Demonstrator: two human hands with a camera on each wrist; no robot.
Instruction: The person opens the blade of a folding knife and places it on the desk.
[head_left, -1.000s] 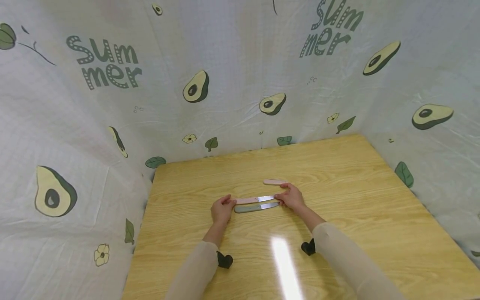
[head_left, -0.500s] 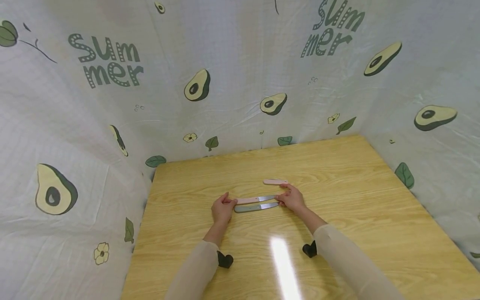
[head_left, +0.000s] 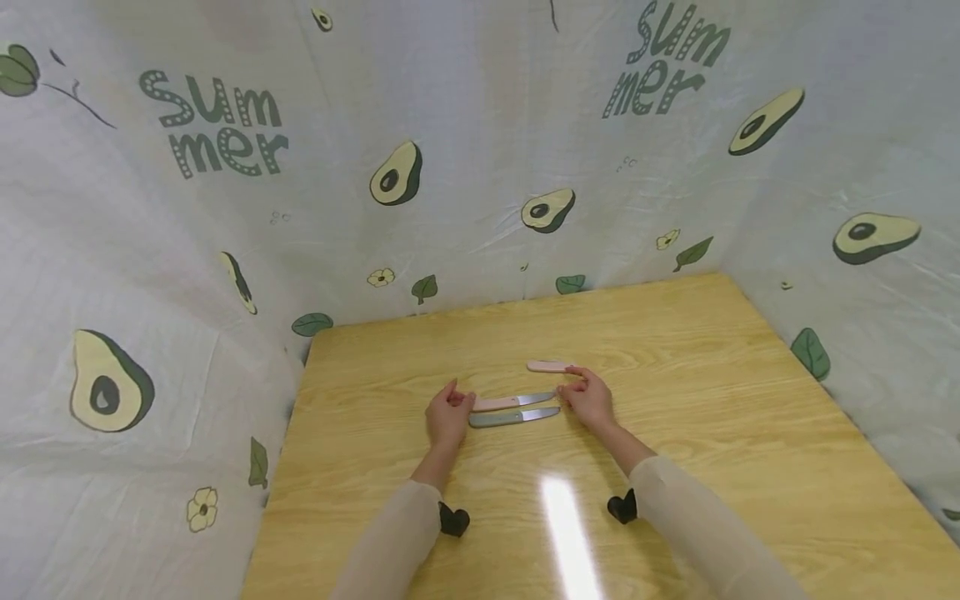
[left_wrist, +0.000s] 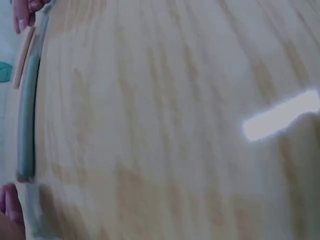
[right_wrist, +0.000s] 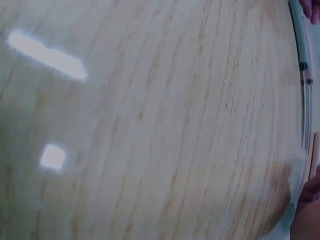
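Two folding knives lie side by side with blades out, tips to the right: a pink-handled one (head_left: pixel 495 404) and, nearer me, a grey-green-handled one (head_left: pixel 497 419). Behind them is a pink knife handle (head_left: pixel 546 366) with no blade extended. My left hand (head_left: pixel 448 417) touches the handle end of the opened pink knife with its thumb, index finger raised. At the blade tip is my right hand (head_left: pixel 588 400), its thumb close to the point and its index finger reaching over the right end of the rear pink handle. The left wrist view shows the green handle (left_wrist: pixel 29 120) lengthwise.
The knives lie on a wood-grain table (head_left: pixel 420 358). A pale cloth (head_left: pixel 465 100) with avocado prints hangs behind and at both sides. A bright light reflection (head_left: pixel 570 533) lies on the near part of the tabletop.
My right hand has shifted slightly right, leaving the blade tips more exposed. The left hand stays at the pink handle's end; the knives look almost unmoved.
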